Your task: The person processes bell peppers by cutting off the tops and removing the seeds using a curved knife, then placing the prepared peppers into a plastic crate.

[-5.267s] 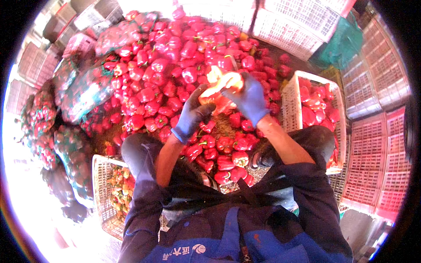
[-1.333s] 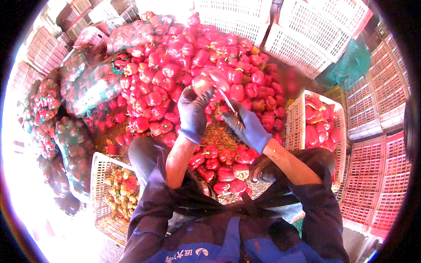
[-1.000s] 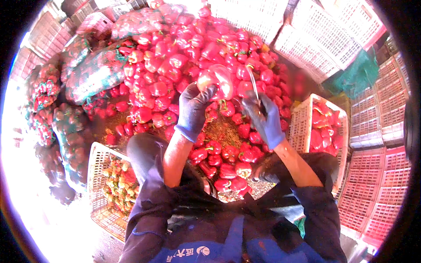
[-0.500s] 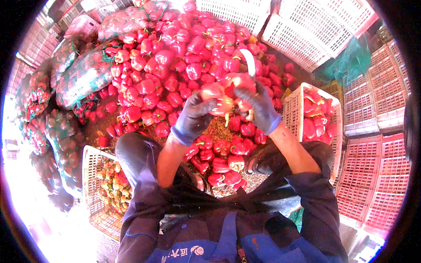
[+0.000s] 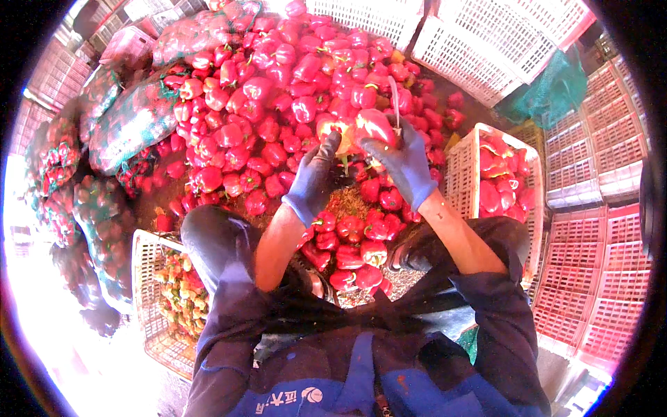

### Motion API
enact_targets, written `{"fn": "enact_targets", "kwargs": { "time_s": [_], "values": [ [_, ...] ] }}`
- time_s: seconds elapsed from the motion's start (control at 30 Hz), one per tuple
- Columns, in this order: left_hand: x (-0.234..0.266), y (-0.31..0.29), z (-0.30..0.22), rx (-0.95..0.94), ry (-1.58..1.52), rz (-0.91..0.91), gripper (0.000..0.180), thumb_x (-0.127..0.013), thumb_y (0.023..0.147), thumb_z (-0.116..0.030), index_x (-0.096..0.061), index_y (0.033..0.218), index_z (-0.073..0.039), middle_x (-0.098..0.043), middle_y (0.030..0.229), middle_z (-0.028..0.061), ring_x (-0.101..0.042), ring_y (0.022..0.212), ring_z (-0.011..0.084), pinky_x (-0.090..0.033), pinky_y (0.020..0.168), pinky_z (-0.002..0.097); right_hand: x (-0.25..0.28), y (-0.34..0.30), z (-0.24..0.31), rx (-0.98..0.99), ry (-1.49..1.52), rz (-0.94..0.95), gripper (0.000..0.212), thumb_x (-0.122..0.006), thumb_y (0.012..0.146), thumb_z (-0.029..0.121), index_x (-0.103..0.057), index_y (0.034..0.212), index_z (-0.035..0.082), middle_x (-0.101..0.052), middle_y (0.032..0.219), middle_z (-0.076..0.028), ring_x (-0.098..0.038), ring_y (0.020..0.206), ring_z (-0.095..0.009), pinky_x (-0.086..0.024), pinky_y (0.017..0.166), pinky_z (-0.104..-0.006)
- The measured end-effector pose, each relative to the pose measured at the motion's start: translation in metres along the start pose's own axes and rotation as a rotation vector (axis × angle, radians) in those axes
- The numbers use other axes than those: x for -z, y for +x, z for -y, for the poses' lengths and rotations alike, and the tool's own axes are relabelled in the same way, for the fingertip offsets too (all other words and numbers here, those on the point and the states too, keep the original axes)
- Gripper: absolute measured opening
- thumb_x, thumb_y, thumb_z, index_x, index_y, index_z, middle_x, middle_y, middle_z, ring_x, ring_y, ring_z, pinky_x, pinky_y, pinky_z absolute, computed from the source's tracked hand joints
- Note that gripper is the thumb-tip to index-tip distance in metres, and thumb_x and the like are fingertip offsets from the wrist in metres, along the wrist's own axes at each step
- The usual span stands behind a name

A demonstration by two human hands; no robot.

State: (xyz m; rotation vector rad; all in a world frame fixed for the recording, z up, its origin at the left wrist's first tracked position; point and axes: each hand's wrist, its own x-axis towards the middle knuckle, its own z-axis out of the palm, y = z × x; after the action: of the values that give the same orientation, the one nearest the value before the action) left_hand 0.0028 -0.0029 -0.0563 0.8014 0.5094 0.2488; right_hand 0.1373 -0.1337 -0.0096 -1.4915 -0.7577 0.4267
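Observation:
My left hand (image 5: 314, 177), in a dark blue-grey glove, is closed on a red bell pepper piece (image 5: 331, 127) with a pale, yellowish side; a green stem hangs below it. My right hand (image 5: 408, 163), gloved alike, grips a knife whose thin curved blade (image 5: 395, 101) points up and away. Glossy and red, another bell pepper part (image 5: 376, 126) rests at the right hand's thumb and fingers. Whether the two pieces are still joined I cannot tell. Several red bell peppers (image 5: 350, 256) lie on the ground between my feet, under my hands.
A large heap of red bell peppers (image 5: 278, 90) spreads ahead. At right stands a crate (image 5: 461, 170) of red peppers; at left, a crate (image 5: 147, 306) holds greenish-orange pepper scraps (image 5: 182, 292). Full net sacks (image 5: 132, 125) are piled left. Stacked white crates (image 5: 479, 55) and pink crates (image 5: 590, 271) line the right.
My hands have shifted slightly, and the pepper has turned in them. The red part now shows its smooth outside by my right hand. The blade stands more edge-on.

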Motion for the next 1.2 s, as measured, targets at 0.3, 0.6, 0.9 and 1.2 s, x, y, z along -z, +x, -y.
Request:
{"fn": "enact_targets", "kwargs": {
  "time_s": [0.3, 0.6, 0.9, 1.2],
  "values": [
    [0.012, 0.0, -0.001, -0.127, 0.177, -0.044, 0.04, -0.066, 0.098, -0.024, -0.057, 0.131, -0.003, -0.068, 0.113, 0.0059, -0.069, 0.096, 0.019, -0.058, 0.08, 0.0387, 0.018, 0.005, 0.031, 0.042, -0.328, 0.085, 0.049, -0.082, 0.079, 0.022, -0.065, 0.118, -0.002, -0.075, 0.1, -0.012, -0.072, 0.096, -0.02, -0.056, 0.084, -0.0349],
    [0.014, -0.003, -0.032, -0.276, 0.305, -0.313, 0.046, -0.076, 0.092, -0.027, -0.058, 0.128, -0.004, -0.069, 0.087, 0.0028, -0.062, 0.06, 0.01, -0.049, 0.052, 0.0264, 0.051, 0.022, 0.049, -0.039, -0.209, -0.005, 0.045, -0.083, 0.085, 0.016, -0.063, 0.123, 0.001, -0.071, 0.107, -0.007, -0.068, 0.094, -0.015, -0.057, 0.083, -0.0313],
    [-0.01, -0.007, -0.003, -0.281, 0.164, 0.07, 0.068, -0.067, 0.098, -0.012, -0.033, 0.156, 0.001, -0.065, 0.122, 0.0064, -0.065, 0.099, 0.0119, -0.055, 0.078, 0.026, 0.0, 0.002, 0.006, 0.19, -0.077, 0.043, 0.076, -0.092, 0.076, 0.038, -0.056, 0.13, -0.002, -0.069, 0.118, -0.015, -0.068, 0.108, -0.022, -0.056, 0.094, -0.0365],
    [-0.021, -0.025, -0.019, -0.559, 0.861, 0.141, 0.089, -0.075, 0.084, -0.002, -0.029, 0.16, -0.003, -0.055, 0.143, 0.0118, -0.063, 0.097, 0.0124, -0.054, 0.08, 0.0314, 0.009, 0.009, 0.009, 0.319, -0.393, -0.148, 0.055, -0.085, 0.072, 0.02, -0.062, 0.119, 0.003, -0.073, 0.097, -0.019, -0.074, 0.089, -0.034, -0.058, 0.076, -0.0413]
  ]
}}
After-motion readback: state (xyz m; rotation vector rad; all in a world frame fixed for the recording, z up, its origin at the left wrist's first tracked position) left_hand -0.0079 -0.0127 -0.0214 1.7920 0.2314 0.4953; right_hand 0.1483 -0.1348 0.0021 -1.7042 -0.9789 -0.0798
